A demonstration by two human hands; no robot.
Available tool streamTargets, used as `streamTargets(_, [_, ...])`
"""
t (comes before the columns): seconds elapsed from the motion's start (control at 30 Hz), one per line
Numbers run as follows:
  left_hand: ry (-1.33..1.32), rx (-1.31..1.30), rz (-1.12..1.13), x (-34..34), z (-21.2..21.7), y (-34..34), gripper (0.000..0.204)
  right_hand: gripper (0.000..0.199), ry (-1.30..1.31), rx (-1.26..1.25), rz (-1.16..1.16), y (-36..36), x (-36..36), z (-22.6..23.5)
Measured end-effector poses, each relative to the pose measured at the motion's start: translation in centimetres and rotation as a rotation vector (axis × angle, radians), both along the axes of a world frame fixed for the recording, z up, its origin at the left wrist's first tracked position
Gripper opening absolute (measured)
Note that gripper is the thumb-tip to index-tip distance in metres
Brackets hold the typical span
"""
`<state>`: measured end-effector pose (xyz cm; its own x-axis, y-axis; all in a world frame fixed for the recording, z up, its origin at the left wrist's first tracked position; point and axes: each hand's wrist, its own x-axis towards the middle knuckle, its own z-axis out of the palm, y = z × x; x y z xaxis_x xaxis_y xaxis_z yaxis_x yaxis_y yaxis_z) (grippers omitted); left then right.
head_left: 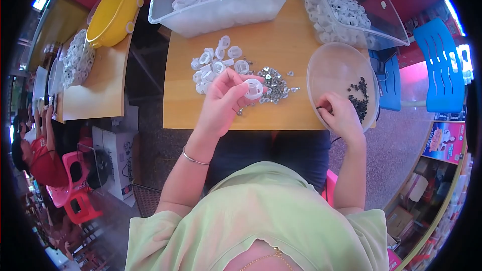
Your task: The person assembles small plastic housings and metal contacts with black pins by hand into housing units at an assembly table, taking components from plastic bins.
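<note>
Above the table's front edge, my left hand (223, 98) pinches a round white plastic piece (253, 89) with slots in its face. My right hand (341, 114) is closed at the near left rim of a translucent oval tub (325, 60). Between its fingertips shows a tiny black part (319, 107), too small to make out well. More small black parts (358, 105) lie inside that tub, to the right. Beyond my left hand sits a loose pile of white plastic pieces (206, 65). Small shiny metal parts (276, 89) are heaped just right of it.
A large translucent bin (221, 17) of white pieces stands at the table's back. Another clear bin (386, 17) of them is at back right. On a side table at left are a yellow basin (113, 17) and more white pieces (79, 60). A person in red (42, 163) sits at far left.
</note>
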<state>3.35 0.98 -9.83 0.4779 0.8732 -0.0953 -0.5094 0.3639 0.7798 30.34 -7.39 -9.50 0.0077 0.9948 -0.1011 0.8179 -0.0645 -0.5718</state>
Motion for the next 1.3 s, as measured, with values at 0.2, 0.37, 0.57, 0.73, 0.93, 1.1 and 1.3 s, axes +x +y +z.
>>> streamTargets(0.2, [0.003,-0.108,-0.040,-0.9,-0.3,0.1,0.006,0.014,0.154,0.231,-0.181,0.8,-2.5,2.5])
streamTargets(0.37, [-0.049,-0.157,-0.010,-0.7,-0.3,-0.1,0.004,0.026,0.110,0.330,0.101,1.1,-7.4,0.2])
streamTargets(0.57, [-0.107,-0.167,-0.030,-0.9,-0.1,-0.1,0.005,0.038,-0.286,0.377,0.010,0.6,-9.0,-3.8])
streamTargets(0.73, [-0.130,-0.191,-0.037,-1.1,0.0,0.0,0.008,0.039,-0.098,0.346,0.053,0.1,-8.5,-3.7])
streamTargets(0.93, [-0.181,-0.166,-0.101,-0.8,-0.2,0.0,0.014,0.040,-0.003,0.391,0.037,-0.5,-8.4,-4.2])
streamTargets(1.1, [-0.188,-0.149,-0.116,-0.6,0.4,-0.3,0.025,0.037,0.070,0.457,0.010,-0.7,-8.8,-3.5])
streamTargets(1.3, [-0.155,-0.081,-0.146,-0.5,0.9,-0.5,0.025,0.026,0.287,0.427,-0.048,-0.2,-8.8,-0.9])
